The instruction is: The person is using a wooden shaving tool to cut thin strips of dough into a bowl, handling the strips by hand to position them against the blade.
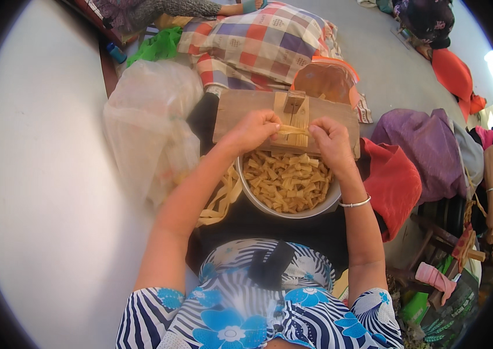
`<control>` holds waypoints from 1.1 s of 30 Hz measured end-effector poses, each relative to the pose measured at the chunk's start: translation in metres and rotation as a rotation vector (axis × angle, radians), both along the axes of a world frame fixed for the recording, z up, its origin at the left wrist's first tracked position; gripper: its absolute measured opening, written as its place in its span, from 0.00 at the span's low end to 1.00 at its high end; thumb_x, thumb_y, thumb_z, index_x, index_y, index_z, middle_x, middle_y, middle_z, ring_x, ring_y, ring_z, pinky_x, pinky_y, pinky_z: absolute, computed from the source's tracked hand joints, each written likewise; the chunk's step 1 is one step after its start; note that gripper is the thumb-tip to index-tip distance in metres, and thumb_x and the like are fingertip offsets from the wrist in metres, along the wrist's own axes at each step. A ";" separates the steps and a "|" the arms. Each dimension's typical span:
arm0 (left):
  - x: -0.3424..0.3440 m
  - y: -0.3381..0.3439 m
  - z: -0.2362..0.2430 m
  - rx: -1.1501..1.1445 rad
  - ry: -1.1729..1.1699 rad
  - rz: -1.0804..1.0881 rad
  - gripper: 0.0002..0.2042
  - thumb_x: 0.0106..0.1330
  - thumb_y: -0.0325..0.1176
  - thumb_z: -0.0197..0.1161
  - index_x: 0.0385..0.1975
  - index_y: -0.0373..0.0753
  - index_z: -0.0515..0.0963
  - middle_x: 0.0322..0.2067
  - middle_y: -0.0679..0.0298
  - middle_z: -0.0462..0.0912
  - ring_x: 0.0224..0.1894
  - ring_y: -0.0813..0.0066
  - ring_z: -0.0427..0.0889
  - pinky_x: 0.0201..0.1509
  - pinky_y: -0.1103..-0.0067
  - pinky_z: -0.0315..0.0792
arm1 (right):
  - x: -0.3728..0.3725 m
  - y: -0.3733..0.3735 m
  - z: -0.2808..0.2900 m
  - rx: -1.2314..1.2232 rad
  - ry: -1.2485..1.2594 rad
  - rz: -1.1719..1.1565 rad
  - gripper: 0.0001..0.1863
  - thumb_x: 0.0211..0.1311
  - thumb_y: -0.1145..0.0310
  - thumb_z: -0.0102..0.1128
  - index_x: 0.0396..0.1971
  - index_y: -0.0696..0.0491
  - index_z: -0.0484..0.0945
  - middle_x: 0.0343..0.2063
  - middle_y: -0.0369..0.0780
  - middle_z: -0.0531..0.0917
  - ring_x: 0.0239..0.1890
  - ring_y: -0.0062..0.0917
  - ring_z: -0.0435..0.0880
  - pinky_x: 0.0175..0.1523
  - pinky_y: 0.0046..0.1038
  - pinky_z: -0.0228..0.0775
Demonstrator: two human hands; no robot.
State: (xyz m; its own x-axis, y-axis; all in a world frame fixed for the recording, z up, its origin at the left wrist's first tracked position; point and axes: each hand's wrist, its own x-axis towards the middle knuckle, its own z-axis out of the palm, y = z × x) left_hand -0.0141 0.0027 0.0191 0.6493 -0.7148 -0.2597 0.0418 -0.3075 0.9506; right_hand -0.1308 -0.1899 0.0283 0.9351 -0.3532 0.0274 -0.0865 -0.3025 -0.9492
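A flat, pale yellow strip [294, 130] is stretched between my two hands over a wooden board [235, 109]. Its left end is pinched in the fingers of my left hand [253, 131]. My right hand [333, 143], with a bangle on its wrist, grips the other end. An upright wooden block [295, 101] stands on the board just beyond the strip. Below the board, a round metal basin [297, 216] holds a heap of short, folded-looking yellow pieces [287, 181]. More long strips [223, 199] lie left of the basin, partly behind my left forearm.
A whitish plastic bag [150, 116] is at the left. Beyond the board are a checked cloth bundle [258, 43] and an orange-rimmed bag [328, 78]. Red cloth [395, 183] and a purple bundle [415, 151] are at the right. Other people sit at the right and top edges.
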 end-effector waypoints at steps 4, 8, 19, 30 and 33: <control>0.008 -0.004 -0.007 0.007 -0.127 -0.001 0.08 0.65 0.33 0.57 0.35 0.34 0.77 0.25 0.64 0.79 0.26 0.78 0.75 0.32 0.79 0.69 | 0.005 0.001 -0.008 -0.301 -0.162 -0.004 0.04 0.59 0.74 0.56 0.29 0.60 0.77 0.22 0.43 0.79 0.26 0.32 0.77 0.33 0.31 0.68; 0.007 -0.014 -0.032 0.166 -0.476 0.037 0.09 0.64 0.33 0.56 0.36 0.34 0.76 0.27 0.54 0.80 0.32 0.59 0.79 0.37 0.69 0.71 | 0.008 -0.001 -0.038 -0.777 -0.161 0.075 0.01 0.55 0.79 0.51 0.26 0.58 0.71 0.25 0.49 0.77 0.31 0.48 0.76 0.35 0.43 0.69; -0.044 0.009 -0.008 0.036 -0.090 0.110 0.06 0.66 0.31 0.55 0.34 0.35 0.74 0.24 0.60 0.79 0.25 0.72 0.78 0.30 0.76 0.71 | -0.034 0.020 0.002 -0.818 -0.374 0.068 0.04 0.57 0.71 0.58 0.32 0.54 0.77 0.30 0.44 0.79 0.31 0.41 0.77 0.40 0.39 0.68; -0.057 0.030 0.022 0.072 0.230 -0.269 0.07 0.67 0.31 0.57 0.33 0.35 0.80 0.21 0.68 0.76 0.19 0.85 0.70 0.22 0.86 0.63 | -0.064 0.023 -0.011 -0.345 0.156 0.367 0.13 0.61 0.62 0.60 0.22 0.55 0.78 0.14 0.40 0.77 0.19 0.27 0.78 0.27 0.31 0.69; -0.071 0.033 0.035 -0.100 0.356 -0.258 0.09 0.66 0.34 0.60 0.31 0.35 0.81 0.20 0.71 0.75 0.20 0.86 0.69 0.22 0.86 0.61 | -0.089 0.058 0.047 0.328 0.273 0.590 0.10 0.62 0.63 0.63 0.36 0.54 0.86 0.18 0.28 0.78 0.21 0.12 0.72 0.28 0.21 0.66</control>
